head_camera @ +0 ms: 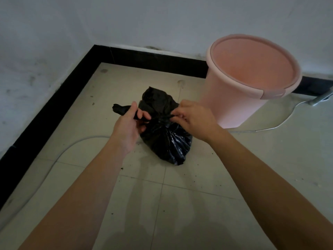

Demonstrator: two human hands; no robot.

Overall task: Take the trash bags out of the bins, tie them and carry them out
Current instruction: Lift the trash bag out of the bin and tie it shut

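On the tiled floor near the corner, just beside the emptied pink bin [252, 78], sat the black trash bag [165, 139]. The left hand [128, 123] gripped one twisted tail of the bag; the right hand [193, 118] pinched the strand at the gathered neck. Thin plastic might tear under a hard pull, or a loose knot could slip and spill when carried

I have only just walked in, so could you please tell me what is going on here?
A person is tying a black trash bag on the tiled floor. The left hand grips its twisted end, and the right hand pinches the knot. The pink bin beside it holds no bag.
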